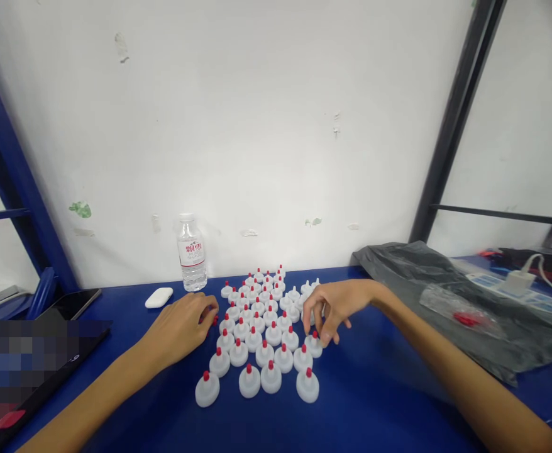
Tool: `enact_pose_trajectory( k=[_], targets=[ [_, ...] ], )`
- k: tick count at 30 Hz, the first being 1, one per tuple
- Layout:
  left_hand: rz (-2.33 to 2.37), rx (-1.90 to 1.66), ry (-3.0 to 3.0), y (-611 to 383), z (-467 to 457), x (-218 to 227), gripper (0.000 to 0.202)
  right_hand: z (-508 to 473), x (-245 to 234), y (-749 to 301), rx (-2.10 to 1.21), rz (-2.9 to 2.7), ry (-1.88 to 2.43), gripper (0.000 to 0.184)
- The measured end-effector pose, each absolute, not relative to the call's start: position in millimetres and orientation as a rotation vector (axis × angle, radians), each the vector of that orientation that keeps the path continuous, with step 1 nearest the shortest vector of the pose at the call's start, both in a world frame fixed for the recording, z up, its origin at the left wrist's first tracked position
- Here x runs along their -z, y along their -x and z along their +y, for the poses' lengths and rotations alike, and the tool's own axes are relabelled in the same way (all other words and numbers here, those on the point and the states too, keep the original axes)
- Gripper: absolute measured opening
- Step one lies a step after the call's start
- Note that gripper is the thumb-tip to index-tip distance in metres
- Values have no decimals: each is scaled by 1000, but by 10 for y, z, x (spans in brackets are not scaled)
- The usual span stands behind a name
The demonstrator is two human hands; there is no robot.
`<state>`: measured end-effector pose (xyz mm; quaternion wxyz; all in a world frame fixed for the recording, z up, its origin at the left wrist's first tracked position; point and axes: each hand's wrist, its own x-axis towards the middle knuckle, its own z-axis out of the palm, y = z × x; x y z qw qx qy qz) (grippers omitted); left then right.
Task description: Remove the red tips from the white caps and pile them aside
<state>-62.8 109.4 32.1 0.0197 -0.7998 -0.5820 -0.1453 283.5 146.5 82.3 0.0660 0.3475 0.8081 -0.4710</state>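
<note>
Many white nozzle caps (264, 353) with small red tips stand upright in a dense group on the blue table. My left hand (188, 324) rests at the group's left edge, its fingers curled down around small red tip caps (215, 319); how many are under it is hidden. My right hand (337, 308) reaches in from the right, thumb and fingers bent down onto a red-tipped nozzle cap (314, 346) at the group's right edge. Several nozzle caps without red tips (293, 294) stand behind it, partly covered by the hand.
A water bottle (192, 255) and a white earphone case (159, 297) stand near the wall on the left. At far left lies a dark device (75, 352) beside a phone (68, 311). On the right are a grey plastic sheet (398, 270), a clear bag with red pieces (464, 314) and a power strip (497, 290).
</note>
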Motion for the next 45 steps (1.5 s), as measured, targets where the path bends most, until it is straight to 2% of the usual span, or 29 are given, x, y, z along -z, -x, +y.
enact_pose_trajectory(
  k=[6,12,15,19,22,24,28,33,35,36,40,42,45],
  targets=[
    [-1844,592,2400,588,1061,-385,28,1475,-807,-2819,1261,2698,-1126,31],
    [-1750,792,2355,490,977,-420,31,1477,-811,-2754,1471,3061,-1110,25],
    [-1575,862,2427,400,904,-391,33,1462,-719,-2627,1411,3194,-1127,23],
    [-1264,809,2510,282,808,-338,33,1330,-651,-2418,1141,3376,-1144,27],
    [-1139,759,2514,221,760,-318,31,1171,-651,-2278,1181,3367,-1028,45],
    [-1082,706,2539,196,745,-313,28,1079,-652,-2208,1188,3369,-968,50],
    [-1022,546,2618,171,742,-305,26,986,-621,-2129,1294,3344,-893,53],
    [-1109,573,2617,135,718,-302,36,993,-561,-2070,1429,3350,-840,44],
    [-1177,629,2632,123,697,-322,38,1024,-553,-2075,1295,3449,-793,45],
    [-1227,677,2637,128,691,-341,39,1053,-554,-2097,1125,3526,-781,46],
    [-1490,956,2582,289,755,-472,43,1303,-564,-2349,122,3624,-971,37],
    [-1630,1030,2466,434,843,-536,44,1485,-550,-2526,-88,3552,-1247,31],
    [-1712,842,2336,615,995,-548,39,1712,-491,-2725,-188,3457,-1657,19]
  ],
)
